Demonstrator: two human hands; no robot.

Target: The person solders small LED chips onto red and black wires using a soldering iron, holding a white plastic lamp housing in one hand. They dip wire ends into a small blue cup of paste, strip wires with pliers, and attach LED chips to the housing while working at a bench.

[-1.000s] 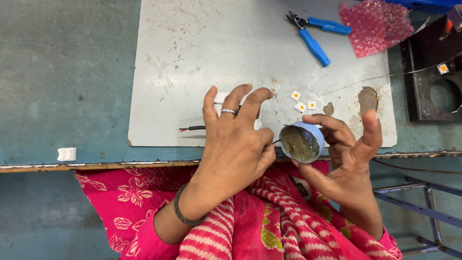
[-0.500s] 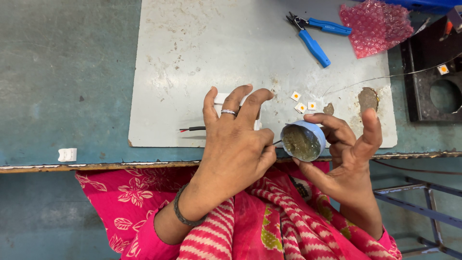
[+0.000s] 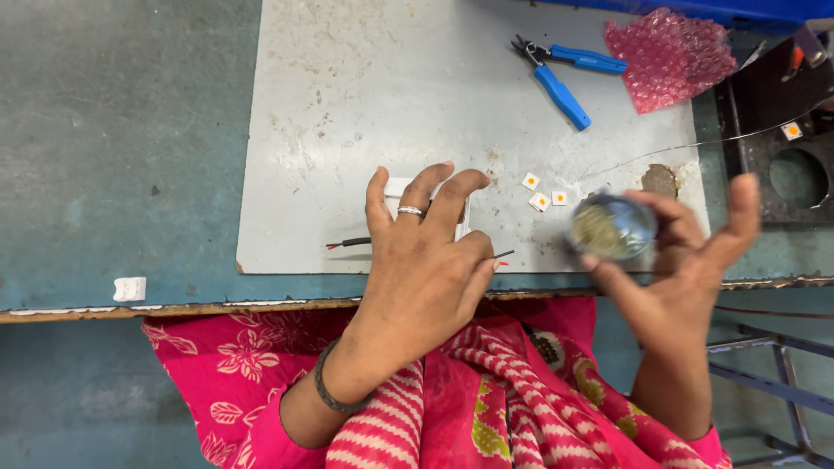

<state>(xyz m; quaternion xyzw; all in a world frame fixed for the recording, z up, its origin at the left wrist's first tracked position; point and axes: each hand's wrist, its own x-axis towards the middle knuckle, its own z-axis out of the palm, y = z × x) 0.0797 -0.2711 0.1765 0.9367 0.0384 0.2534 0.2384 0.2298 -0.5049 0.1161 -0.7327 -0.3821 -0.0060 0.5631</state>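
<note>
The left hand [image 3: 426,260] lies flat on a small white square part [image 3: 397,188], with the fingers [image 3: 427,188] spread and stretched forward; the part shows only beyond the fingertips and between them. From under the thumb side of this hand a thin red-and-black wire [image 3: 352,243] comes out, and another short wire end [image 3: 503,254] shows beside the little finger. The hand presses down and does not close around anything.

The right hand [image 3: 686,260] holds a small round tin [image 3: 613,227] between the thumb and the curled fingers, tilted so that its open mouth with brownish paste faces the camera. The tin is blurred, so I cannot tell how firm the grip is; the index finger stands out free to the side.

Just beyond the tin, three tiny white squares with orange centres [image 3: 540,198] lie on the grey mat [image 3: 347,113]. Farther from the fingers lie blue-handled cutters [image 3: 560,74] and a piece of pink bubble wrap [image 3: 669,56].

To do this step well, I think the left hand should keep the white part steady and the wire ends free, while the tin stays level enough that the paste does not smear, and close to the wire tip.
</note>
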